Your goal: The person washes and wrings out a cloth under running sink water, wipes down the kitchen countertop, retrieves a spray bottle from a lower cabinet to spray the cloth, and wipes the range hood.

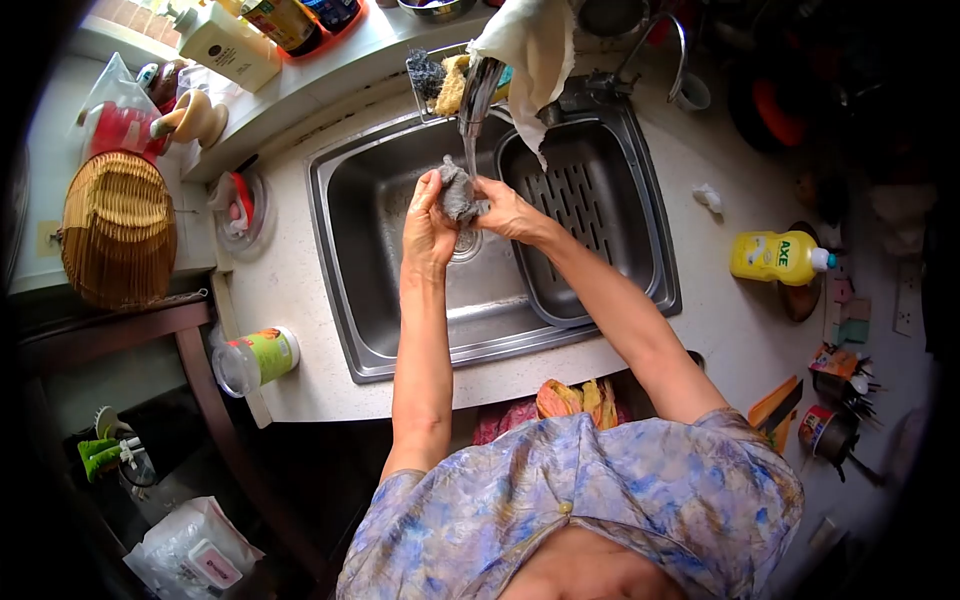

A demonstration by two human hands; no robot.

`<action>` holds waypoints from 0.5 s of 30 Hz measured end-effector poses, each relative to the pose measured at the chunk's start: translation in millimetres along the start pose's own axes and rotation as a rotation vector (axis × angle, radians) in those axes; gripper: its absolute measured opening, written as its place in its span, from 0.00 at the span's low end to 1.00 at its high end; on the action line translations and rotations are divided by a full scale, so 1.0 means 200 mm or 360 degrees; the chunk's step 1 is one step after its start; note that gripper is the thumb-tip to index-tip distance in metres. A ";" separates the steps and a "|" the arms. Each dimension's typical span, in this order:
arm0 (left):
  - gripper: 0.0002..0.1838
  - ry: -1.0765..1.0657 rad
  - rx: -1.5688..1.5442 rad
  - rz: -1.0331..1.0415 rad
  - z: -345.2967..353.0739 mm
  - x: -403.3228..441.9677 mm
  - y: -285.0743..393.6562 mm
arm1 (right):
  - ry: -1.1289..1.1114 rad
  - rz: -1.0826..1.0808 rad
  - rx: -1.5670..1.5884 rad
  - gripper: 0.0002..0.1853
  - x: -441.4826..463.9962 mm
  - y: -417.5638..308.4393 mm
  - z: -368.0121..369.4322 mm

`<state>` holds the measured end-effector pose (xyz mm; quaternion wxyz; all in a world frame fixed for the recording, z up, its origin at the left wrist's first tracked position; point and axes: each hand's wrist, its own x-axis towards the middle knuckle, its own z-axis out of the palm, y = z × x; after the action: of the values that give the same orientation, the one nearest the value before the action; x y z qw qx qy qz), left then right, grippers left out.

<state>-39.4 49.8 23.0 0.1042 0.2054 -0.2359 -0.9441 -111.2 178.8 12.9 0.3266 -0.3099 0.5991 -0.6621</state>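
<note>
Both my hands grip a wet grey cloth (458, 193), bunched up over the sink (375, 215). My left hand (428, 225) is closed on its left side, thumb upward. From the right, my right hand (507, 210) pinches the other side of the cloth, its fingertips partly hidden. The metal faucet (480, 95) is just above, and a stream of water falls close to the cloth and my right fingers. A white cloth (530, 60) hangs over the faucet. Below my hands lies the round drain (465, 245).
A dark slotted basin (590, 270) sits in the sink's right side. Sponges (452, 85) rest in a rack behind. On the right counter lies a yellow AXE bottle (775, 257). A clear jar with a green label (255, 360) lies at the left edge, near a bamboo basket (118, 230).
</note>
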 end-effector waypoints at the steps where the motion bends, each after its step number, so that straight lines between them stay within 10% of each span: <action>1: 0.07 0.0050 0.0095 0.0059 0.00 -0.01 0.00 | -0.0029 0.0101 0.0049 0.23 0.00 0.04 -0.01; 8: 0.16 0.0377 0.1184 0.0074 -0.19 0.02 0.02 | 0.0669 -0.0127 -0.0353 0.13 -0.01 0.06 -0.09; 15: 0.38 -0.0066 0.0052 -0.0057 -0.02 0.01 -0.16 | 0.0592 0.0029 0.0711 0.15 -0.02 -0.04 -0.01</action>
<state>-43.5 75.8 2.8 0.0790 0.1917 -0.2498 -0.9458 -111.3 183.6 20.2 0.2773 -0.0982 0.4907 -0.8202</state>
